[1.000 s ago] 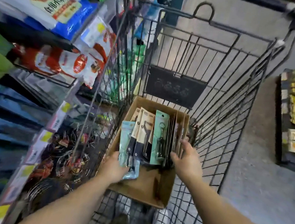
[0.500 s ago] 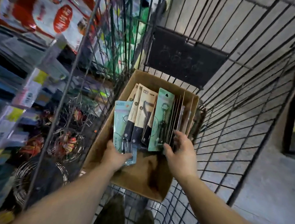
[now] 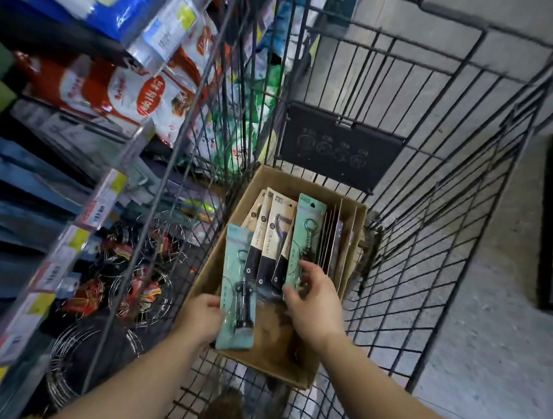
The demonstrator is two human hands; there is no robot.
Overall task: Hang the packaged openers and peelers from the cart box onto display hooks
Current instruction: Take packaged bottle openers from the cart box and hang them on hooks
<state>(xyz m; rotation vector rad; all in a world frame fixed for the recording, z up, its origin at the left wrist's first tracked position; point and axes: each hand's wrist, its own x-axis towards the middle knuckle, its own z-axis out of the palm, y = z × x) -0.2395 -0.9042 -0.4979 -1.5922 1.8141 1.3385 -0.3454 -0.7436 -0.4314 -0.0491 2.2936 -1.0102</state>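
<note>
The packaged openers and peelers (image 3: pixel 276 240) stand upright in a cardboard box (image 3: pixel 272 353) in the wire cart (image 3: pixel 438 227), the left hand (image 3: pixel 202 318) gripping a teal pack (image 3: pixel 238 287) (it holds a dark opener) and the right hand (image 3: pixel 314 303) pinching another teal card (image 3: pixel 305 233), beside stocked shelves (image 3: pixel 85 91).

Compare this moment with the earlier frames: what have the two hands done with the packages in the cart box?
The left hand has drawn a teal opener pack toward the near end of the cardboard box. The right hand has shifted left from the thin cards at the box's right side onto the upright teal corkscrew pack, fingers on its lower part. The beige peeler packs stay standing in the box.
</note>
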